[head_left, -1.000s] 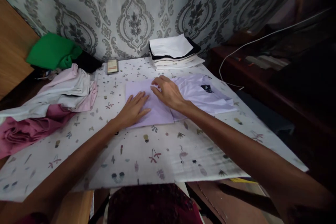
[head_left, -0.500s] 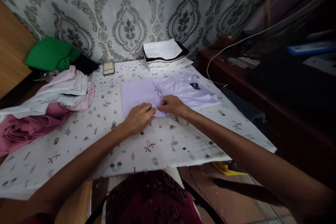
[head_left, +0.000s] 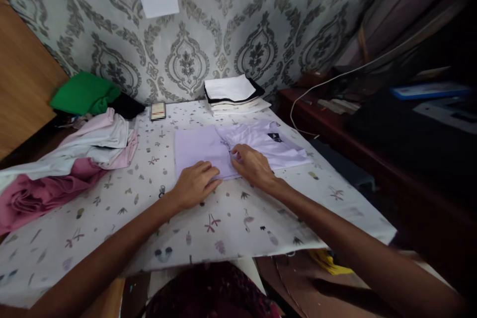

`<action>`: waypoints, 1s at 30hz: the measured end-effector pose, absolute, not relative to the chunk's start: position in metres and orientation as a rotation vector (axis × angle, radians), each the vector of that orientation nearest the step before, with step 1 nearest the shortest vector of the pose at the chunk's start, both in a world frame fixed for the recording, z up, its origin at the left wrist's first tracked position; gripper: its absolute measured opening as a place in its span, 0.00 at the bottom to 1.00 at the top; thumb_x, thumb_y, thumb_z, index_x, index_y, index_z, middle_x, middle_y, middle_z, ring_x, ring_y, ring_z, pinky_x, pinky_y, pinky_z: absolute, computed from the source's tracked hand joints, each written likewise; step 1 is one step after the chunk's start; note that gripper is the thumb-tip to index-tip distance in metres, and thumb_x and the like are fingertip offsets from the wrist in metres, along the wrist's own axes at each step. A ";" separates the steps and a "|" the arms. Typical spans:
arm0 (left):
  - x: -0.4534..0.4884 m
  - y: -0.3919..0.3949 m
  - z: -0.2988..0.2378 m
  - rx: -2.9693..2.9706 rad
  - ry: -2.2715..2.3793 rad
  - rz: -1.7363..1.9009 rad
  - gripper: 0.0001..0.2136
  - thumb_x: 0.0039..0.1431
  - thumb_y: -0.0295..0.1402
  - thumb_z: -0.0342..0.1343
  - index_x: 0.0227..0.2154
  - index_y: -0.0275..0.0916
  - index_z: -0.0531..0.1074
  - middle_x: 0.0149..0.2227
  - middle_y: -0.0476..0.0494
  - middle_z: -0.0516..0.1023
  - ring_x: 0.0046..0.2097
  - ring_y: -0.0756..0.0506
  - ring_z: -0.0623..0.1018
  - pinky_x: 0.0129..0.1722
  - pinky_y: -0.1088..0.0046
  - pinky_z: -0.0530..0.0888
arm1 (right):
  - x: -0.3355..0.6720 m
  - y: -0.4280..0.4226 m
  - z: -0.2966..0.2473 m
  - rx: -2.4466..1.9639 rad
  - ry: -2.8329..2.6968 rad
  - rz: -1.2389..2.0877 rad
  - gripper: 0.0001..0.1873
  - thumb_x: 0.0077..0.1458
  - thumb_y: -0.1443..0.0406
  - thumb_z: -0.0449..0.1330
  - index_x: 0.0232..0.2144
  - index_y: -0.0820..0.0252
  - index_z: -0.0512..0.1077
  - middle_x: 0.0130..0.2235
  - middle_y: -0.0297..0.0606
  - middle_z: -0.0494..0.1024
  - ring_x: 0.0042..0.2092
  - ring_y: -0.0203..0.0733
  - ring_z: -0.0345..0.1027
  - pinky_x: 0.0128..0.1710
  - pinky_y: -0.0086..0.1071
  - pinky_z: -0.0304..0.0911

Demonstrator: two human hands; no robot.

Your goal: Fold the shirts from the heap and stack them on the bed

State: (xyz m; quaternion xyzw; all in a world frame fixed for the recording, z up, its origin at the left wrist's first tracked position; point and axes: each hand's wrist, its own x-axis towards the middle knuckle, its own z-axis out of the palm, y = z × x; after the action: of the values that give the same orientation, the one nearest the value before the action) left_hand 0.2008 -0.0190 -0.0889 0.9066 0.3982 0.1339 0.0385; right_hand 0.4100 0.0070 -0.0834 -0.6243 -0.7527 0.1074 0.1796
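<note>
A lavender T-shirt (head_left: 197, 149) lies partly folded on the table, its left half a flat layer and its right half slightly wrinkled. A dark label (head_left: 275, 137) shows near the neck end. My left hand (head_left: 196, 184) rests on the near edge of the folded half, fingers bent loosely and thumb apart. On the fold line across the middle, my right hand (head_left: 253, 164) touches the cloth with curled fingers. A small gap shows between its thumb and forefinger, and no cloth is lifted there.
A neat stack of folded clothes (head_left: 231, 89) stands by the wall. At the left lie loose pink and white clothes (head_left: 93, 134) and a green garment (head_left: 84, 93). A small box (head_left: 157, 111) sits near the back. A white cable (head_left: 298, 94) hangs by the dark desk (head_left: 335, 129) on the right.
My hands have moved apart. The left thumb has spread from the fingers, and the right hand's pinch has loosened. The view has tilted up slightly; the shirt's fold looks much the same.
</note>
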 end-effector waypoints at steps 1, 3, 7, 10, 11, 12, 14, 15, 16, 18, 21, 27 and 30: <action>0.195 -0.015 -0.088 2.749 1.233 0.482 0.12 0.70 0.39 0.47 0.42 0.40 0.73 0.40 0.43 0.77 0.44 0.43 0.75 0.43 0.65 0.75 | 0.407 0.008 -0.084 -1.698 -2.123 0.271 0.13 0.61 0.66 0.55 0.46 0.59 0.73 0.45 0.43 0.78 0.40 0.43 0.73 0.36 0.32 0.63; 0.182 -0.005 -0.087 2.689 1.302 0.626 0.12 0.70 0.37 0.46 0.45 0.40 0.73 0.42 0.42 0.78 0.46 0.42 0.76 0.48 0.63 0.75 | 0.397 0.011 -0.087 -1.499 -2.168 0.191 0.16 0.63 0.66 0.52 0.50 0.61 0.72 0.50 0.46 0.77 0.48 0.46 0.73 0.45 0.37 0.67; 0.163 0.026 -0.097 2.591 1.461 0.766 0.18 0.70 0.37 0.43 0.57 0.38 0.67 0.58 0.37 0.73 0.60 0.41 0.72 0.61 0.59 0.69 | 0.368 0.018 -0.105 -1.297 -2.335 0.055 0.24 0.65 0.65 0.48 0.61 0.66 0.66 0.65 0.54 0.66 0.67 0.53 0.56 0.65 0.51 0.54; 0.161 0.052 -0.107 2.585 1.498 0.644 0.22 0.71 0.39 0.40 0.62 0.37 0.64 0.65 0.36 0.68 0.67 0.41 0.65 0.66 0.58 0.63 | 0.354 0.015 -0.122 -1.392 -2.445 0.062 0.28 0.68 0.61 0.46 0.65 0.69 0.62 0.68 0.56 0.61 0.70 0.53 0.49 0.68 0.53 0.45; 0.164 0.060 -0.110 2.590 1.498 0.576 0.22 0.71 0.39 0.39 0.63 0.36 0.63 0.66 0.35 0.66 0.68 0.41 0.63 0.67 0.58 0.61 | 0.352 0.013 -0.125 -1.420 -2.469 0.067 0.28 0.69 0.60 0.45 0.65 0.69 0.61 0.68 0.55 0.61 0.71 0.53 0.48 0.69 0.53 0.44; 0.168 0.068 -0.112 2.595 1.493 0.505 0.23 0.71 0.38 0.39 0.63 0.36 0.63 0.67 0.35 0.64 0.69 0.41 0.62 0.68 0.58 0.60 | 0.352 0.011 -0.127 -1.440 -2.481 0.066 0.28 0.69 0.59 0.45 0.66 0.69 0.61 0.68 0.54 0.60 0.71 0.52 0.48 0.69 0.52 0.43; 0.179 0.082 -0.112 2.605 1.477 0.379 0.24 0.72 0.39 0.38 0.64 0.36 0.61 0.69 0.35 0.60 0.71 0.41 0.57 0.69 0.56 0.57 | 0.352 0.008 -0.127 -1.455 -2.485 0.053 0.28 0.69 0.59 0.46 0.66 0.66 0.61 0.69 0.54 0.59 0.71 0.53 0.47 0.69 0.53 0.42; 0.184 0.087 -0.112 2.609 1.462 0.322 0.24 0.72 0.39 0.37 0.65 0.36 0.60 0.70 0.34 0.58 0.71 0.41 0.55 0.69 0.55 0.55 | 0.353 0.007 -0.126 -1.459 -2.477 0.045 0.28 0.69 0.59 0.46 0.66 0.65 0.61 0.69 0.54 0.58 0.71 0.53 0.46 0.69 0.54 0.43; 0.189 0.092 -0.111 2.609 1.444 0.268 0.24 0.72 0.39 0.37 0.66 0.36 0.59 0.70 0.34 0.56 0.72 0.41 0.54 0.69 0.53 0.54 | 0.354 0.006 -0.125 -1.462 -2.467 0.041 0.28 0.69 0.58 0.47 0.65 0.64 0.62 0.69 0.55 0.57 0.71 0.55 0.46 0.68 0.55 0.44; 0.197 0.100 -0.109 2.591 1.403 0.175 0.25 0.72 0.40 0.37 0.67 0.36 0.57 0.71 0.33 0.53 0.72 0.41 0.52 0.68 0.50 0.53 | 0.355 0.005 -0.123 -1.464 -2.446 0.042 0.27 0.68 0.58 0.49 0.65 0.61 0.63 0.69 0.55 0.57 0.71 0.57 0.45 0.67 0.57 0.45; 0.201 0.112 -0.105 2.544 1.366 0.111 0.26 0.72 0.42 0.35 0.67 0.39 0.56 0.72 0.35 0.53 0.72 0.41 0.52 0.68 0.48 0.52 | 0.354 0.005 -0.122 -1.459 -2.419 0.046 0.26 0.67 0.58 0.51 0.65 0.57 0.64 0.69 0.55 0.58 0.71 0.61 0.45 0.67 0.60 0.44; 0.215 0.132 -0.107 2.550 1.358 0.159 0.25 0.70 0.43 0.40 0.66 0.41 0.57 0.72 0.35 0.53 0.72 0.40 0.52 0.68 0.47 0.51 | 0.354 0.004 -0.117 -1.451 -2.411 0.056 0.25 0.67 0.58 0.53 0.63 0.55 0.67 0.68 0.54 0.60 0.70 0.63 0.47 0.65 0.62 0.44; 0.214 0.132 -0.108 2.505 1.346 0.364 0.22 0.69 0.43 0.45 0.61 0.43 0.65 0.69 0.38 0.61 0.70 0.41 0.58 0.67 0.55 0.55 | 0.357 0.003 -0.116 -1.440 -2.404 0.059 0.25 0.66 0.58 0.54 0.63 0.57 0.67 0.67 0.55 0.61 0.69 0.63 0.48 0.65 0.62 0.45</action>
State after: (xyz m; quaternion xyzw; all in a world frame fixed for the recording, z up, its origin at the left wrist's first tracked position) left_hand 0.2140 0.1319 -0.1081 0.8656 0.4649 0.1258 0.1370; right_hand 0.3573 0.0033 -0.1157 -0.5063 -0.8455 0.0208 0.1685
